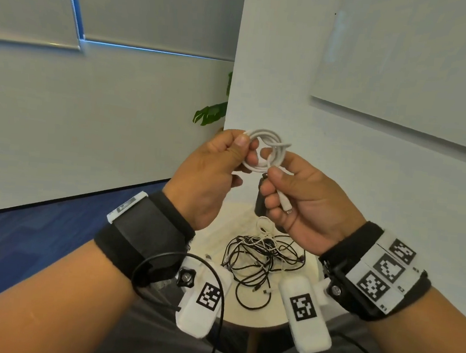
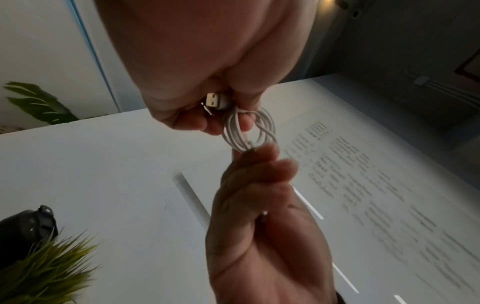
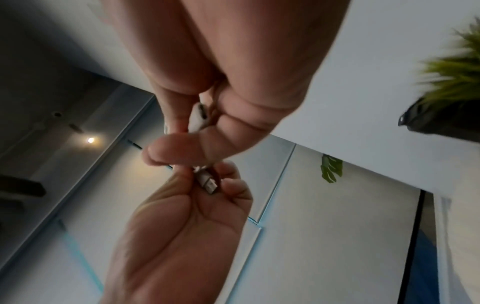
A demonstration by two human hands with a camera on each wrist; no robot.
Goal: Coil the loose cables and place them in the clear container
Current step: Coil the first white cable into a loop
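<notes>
A white cable (image 1: 256,167) is wound into a small coil, held up at chest height over the table. My left hand (image 1: 238,148) pinches the coil's left side between thumb and fingers. In the left wrist view the coil (image 2: 250,131) shows with its USB plug (image 2: 214,100) tucked under the left fingers. My right hand (image 1: 275,180) grips the cable's free end, and the white connector (image 1: 285,204) sticks out below the thumb. A tangle of black and white loose cables (image 1: 258,258) lies on the round table (image 1: 242,316) beneath both hands. No clear container is in view.
A dark pot (image 1: 260,204) stands at the table's far side, partly behind my right hand; it holds a grass-like plant (image 2: 39,267). A leafy plant (image 1: 209,113) stands by the wall corner. Blue floor lies to the left. Wrist-mount wires hang near my lap.
</notes>
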